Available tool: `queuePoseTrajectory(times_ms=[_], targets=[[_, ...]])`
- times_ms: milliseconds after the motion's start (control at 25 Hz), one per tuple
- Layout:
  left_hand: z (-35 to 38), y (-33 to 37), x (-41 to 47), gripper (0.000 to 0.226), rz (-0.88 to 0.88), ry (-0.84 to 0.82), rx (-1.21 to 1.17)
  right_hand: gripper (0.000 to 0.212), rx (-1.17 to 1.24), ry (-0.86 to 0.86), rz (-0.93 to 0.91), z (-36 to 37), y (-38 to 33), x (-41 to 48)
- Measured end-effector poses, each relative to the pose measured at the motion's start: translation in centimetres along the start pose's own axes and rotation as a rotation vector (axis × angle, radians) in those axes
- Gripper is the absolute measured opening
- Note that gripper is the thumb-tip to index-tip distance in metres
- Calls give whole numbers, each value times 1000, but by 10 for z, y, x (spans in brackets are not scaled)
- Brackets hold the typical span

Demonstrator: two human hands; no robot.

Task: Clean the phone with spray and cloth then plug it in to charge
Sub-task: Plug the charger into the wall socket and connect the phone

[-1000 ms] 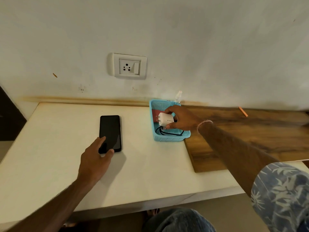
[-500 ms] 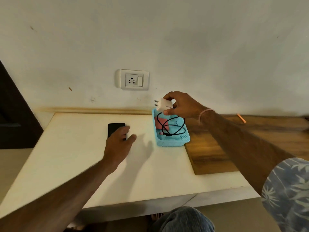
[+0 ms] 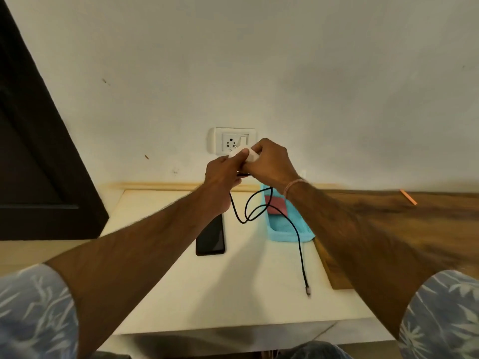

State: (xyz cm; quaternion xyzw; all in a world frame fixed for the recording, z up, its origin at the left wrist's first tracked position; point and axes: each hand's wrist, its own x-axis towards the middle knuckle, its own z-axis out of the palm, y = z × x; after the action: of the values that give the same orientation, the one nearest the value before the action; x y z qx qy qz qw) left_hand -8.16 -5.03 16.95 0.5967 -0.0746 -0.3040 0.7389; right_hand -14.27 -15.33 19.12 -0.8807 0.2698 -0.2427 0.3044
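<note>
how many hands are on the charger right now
2. The right hand grips the white charger from the right, the left hand pinches it from the left, just in front of the wall socket.

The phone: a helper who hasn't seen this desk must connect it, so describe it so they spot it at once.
Start at the wall socket and drop straight down to the cream tabletop. The phone lies flat there, left of the blue tray, partly under the left forearm. It is the only black glossy slab; the black cable beside it is thin and looped.
</note>
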Motion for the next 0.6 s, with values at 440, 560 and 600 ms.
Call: queuePoseTrajectory(times_ms=[440,560,600], targets=[[-27,2,76,25,-71,-7,173,40,625,-37,436,75,23,30],[-30,-1,100,29,-50,-4,209,44,748,16,487,88,32,46],[-30,-3,108,32,-44,2,212,44,761,33,492,93,35,51]])
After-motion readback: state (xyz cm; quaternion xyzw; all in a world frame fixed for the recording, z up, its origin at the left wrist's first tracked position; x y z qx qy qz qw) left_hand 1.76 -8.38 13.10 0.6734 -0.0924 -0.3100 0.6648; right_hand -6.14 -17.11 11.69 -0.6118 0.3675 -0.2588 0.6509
